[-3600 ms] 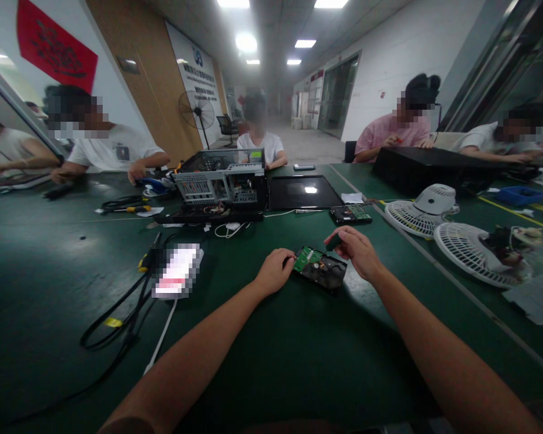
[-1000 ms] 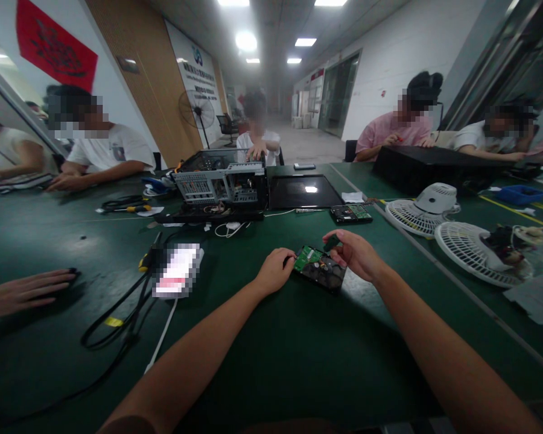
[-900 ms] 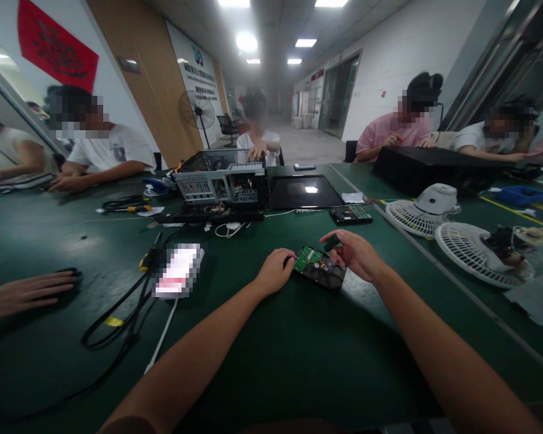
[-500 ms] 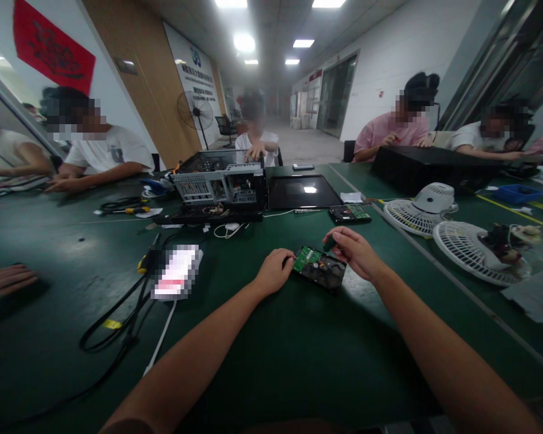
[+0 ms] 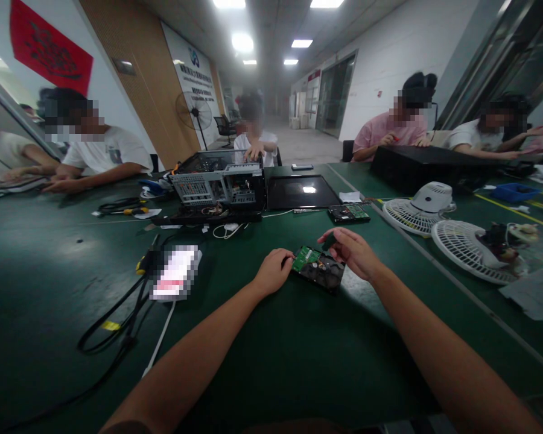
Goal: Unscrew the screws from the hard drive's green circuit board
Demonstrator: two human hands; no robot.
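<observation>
1. From where I stand, reading a clock face over the hard drive (image 5: 314,271) with twelve pointing away from the worker, the drive lies on the green table (image 5: 271,355), circuit side up
2. The left arm comes in from eight o'clock, and its hand (image 5: 274,271) rests low at nine, fingers curled in, tips against the drive's end; whether they pinch it I can't tell
3. The right arm reaches in from four, and its hand (image 5: 353,253) is raised at two, wrist bent inward, thumb and fingers closed on a small dark piece (image 5: 329,242) above the drive's far edge
4. A second drive (image 5: 349,213) sits at one, a phone (image 5: 176,274) at nine, beyond the left hand
</observation>
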